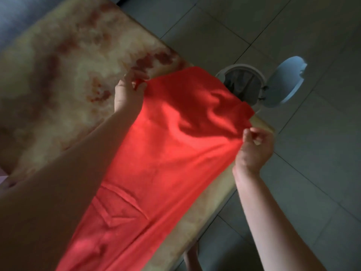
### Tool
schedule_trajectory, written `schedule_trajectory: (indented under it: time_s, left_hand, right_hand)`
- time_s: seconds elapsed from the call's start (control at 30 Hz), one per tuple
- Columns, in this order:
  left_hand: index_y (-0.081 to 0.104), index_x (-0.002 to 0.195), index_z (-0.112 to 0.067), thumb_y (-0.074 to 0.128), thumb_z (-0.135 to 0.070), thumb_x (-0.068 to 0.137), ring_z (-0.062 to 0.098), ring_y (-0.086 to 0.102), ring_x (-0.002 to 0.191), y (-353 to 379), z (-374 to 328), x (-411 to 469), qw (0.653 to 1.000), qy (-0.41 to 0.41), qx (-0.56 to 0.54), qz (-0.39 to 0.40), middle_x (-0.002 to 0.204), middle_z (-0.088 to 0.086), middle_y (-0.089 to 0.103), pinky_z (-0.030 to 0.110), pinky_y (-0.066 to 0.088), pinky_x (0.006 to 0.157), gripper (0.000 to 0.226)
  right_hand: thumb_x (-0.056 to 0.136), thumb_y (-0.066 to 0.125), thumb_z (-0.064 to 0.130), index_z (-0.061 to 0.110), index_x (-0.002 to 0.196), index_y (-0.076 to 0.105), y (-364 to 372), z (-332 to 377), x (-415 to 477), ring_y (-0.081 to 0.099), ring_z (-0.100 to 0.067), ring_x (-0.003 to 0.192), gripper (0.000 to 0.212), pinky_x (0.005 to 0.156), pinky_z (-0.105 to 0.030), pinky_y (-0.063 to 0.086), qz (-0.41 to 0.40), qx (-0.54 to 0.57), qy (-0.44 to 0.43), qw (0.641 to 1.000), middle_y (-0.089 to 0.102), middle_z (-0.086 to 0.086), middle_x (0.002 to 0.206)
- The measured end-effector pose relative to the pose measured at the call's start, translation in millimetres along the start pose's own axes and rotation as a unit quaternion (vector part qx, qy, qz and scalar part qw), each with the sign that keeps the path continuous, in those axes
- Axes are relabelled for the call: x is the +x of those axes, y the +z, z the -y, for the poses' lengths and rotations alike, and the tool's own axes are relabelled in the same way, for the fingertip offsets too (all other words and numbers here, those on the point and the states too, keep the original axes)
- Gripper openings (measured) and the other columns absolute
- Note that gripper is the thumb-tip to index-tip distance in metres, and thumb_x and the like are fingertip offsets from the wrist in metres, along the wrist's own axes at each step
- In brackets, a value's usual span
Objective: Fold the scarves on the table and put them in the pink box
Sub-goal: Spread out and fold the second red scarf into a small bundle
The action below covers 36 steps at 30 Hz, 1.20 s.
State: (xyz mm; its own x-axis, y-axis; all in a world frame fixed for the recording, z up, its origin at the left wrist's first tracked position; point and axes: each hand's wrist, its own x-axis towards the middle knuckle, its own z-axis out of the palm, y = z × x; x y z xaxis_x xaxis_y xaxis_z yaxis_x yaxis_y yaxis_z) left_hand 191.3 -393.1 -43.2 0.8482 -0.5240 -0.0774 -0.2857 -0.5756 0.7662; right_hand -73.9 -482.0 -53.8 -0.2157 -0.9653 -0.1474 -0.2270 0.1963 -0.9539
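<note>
A long red scarf (162, 153) stretches from the bottom of the head view up across the marbled table (58, 75). My left hand (129, 92) pinches its far left corner above the table. At the table's right edge my right hand (254, 147) pinches the far right corner. The far end of the scarf sags between the two hands and hangs over the table's corner. A crease pattern shows low in the cloth. At the left edge a sliver of pink (3, 177) shows; I cannot tell what it is.
A white bin (242, 83) with a grey liner stands on the tiled floor just past the table's far corner, its pale blue lid (289, 81) flipped open to the right. Grey floor tiles (312, 173) run along the table's right side.
</note>
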Motion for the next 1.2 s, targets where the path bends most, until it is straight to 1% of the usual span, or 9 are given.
schedule_trajectory:
  time_s: [0.1,0.2,0.3,0.43,0.53,0.67,0.83,1.07,1.2]
  left_hand:
    - [0.07,0.099,-0.012,0.057,-0.01,0.083,0.019,0.06,0.099,4,5,-4,0.999,0.006,0.021,0.028,0.099,-0.002,0.067,0.019,0.041,0.083,0.02]
    - [0.068,0.107,-0.016,0.063,-0.011,0.085,0.024,0.06,0.09,9,13,-19,0.996,-0.022,0.033,0.083,0.098,0.004,0.065,0.025,0.044,0.078,0.023]
    - [0.069,0.109,-0.016,0.067,-0.011,0.082,0.016,0.056,0.084,8,24,-30,0.991,-0.029,0.077,0.108,0.095,0.001,0.063,0.017,0.038,0.071,0.027]
    - [0.073,0.094,-0.015,0.058,0.004,0.075,0.01,0.06,0.09,6,16,-27,0.998,0.025,0.014,0.061,0.097,0.002,0.07,0.007,0.041,0.079,0.031]
    - [0.073,0.092,-0.014,0.054,0.006,0.073,0.005,0.06,0.089,8,-5,-17,0.997,0.049,-0.045,0.026,0.091,-0.005,0.067,0.014,0.045,0.088,0.034]
    - [0.07,0.102,-0.027,0.06,-0.006,0.074,0.013,0.059,0.107,16,-11,-7,0.996,0.065,0.035,0.047,0.108,-0.005,0.067,0.024,0.042,0.099,0.037]
    - [0.05,0.133,-0.03,0.065,-0.014,0.08,0.029,0.029,0.133,13,10,-36,0.976,-0.006,0.197,0.095,0.146,0.005,0.033,0.038,0.021,0.111,0.058]
    - [0.055,0.131,-0.015,0.052,-0.006,0.079,0.035,0.036,0.134,-13,58,-143,0.977,0.057,0.176,0.108,0.147,0.014,0.038,0.05,0.027,0.109,0.053]
    - [0.029,0.148,-0.023,0.057,-0.014,0.086,0.022,0.007,0.147,-27,95,-208,0.958,0.045,0.216,0.181,0.159,0.004,0.006,0.047,0.011,0.117,0.068]
  right_hand:
    - [0.083,0.067,0.001,0.005,0.094,0.06,-14,-8,4,0.054,-0.008,0.078,0.014,0.073,-0.01,0.042,0.063,-0.067,0.011,0.996,0.056,-0.003,0.087]
    - [0.081,0.072,0.008,0.0,0.112,0.054,-18,-19,-15,0.053,-0.017,0.093,0.037,0.089,-0.028,0.045,0.107,-0.082,0.053,0.989,0.055,-0.007,0.102]
    - [0.08,0.074,0.01,0.004,0.119,0.051,-21,-24,-33,0.048,-0.014,0.1,0.046,0.091,-0.025,0.039,0.116,-0.109,0.103,0.982,0.05,-0.002,0.105]
    - [0.076,0.067,-0.008,0.004,0.113,0.057,-26,-33,-39,0.051,-0.019,0.1,0.04,0.098,-0.032,0.039,0.116,-0.158,0.054,0.979,0.054,-0.004,0.103]
    - [0.076,0.062,-0.011,0.003,0.102,0.064,-28,-39,-40,0.058,-0.026,0.102,0.03,0.093,-0.022,0.041,0.114,-0.171,0.014,0.979,0.063,-0.012,0.104]
    - [0.077,0.068,-0.004,0.004,0.102,0.067,-28,-35,-46,0.051,-0.031,0.108,0.027,0.09,-0.011,0.027,0.14,-0.235,-0.043,0.961,0.055,-0.02,0.114]
    - [0.072,0.075,0.011,0.019,0.119,0.064,-23,-32,-77,0.027,-0.035,0.135,0.049,0.11,-0.04,0.018,0.179,-0.365,-0.203,0.891,0.031,-0.015,0.149]
    - [0.076,0.07,0.017,0.013,0.135,0.05,-13,-59,-137,0.042,-0.037,0.132,0.062,0.109,-0.044,0.029,0.39,-0.412,-0.329,0.755,0.042,-0.015,0.145]
    - [0.082,0.062,0.034,0.015,0.145,0.037,-17,-71,-149,0.031,-0.037,0.138,0.07,0.108,-0.051,0.034,0.401,-0.474,-0.35,0.701,0.031,-0.017,0.151]
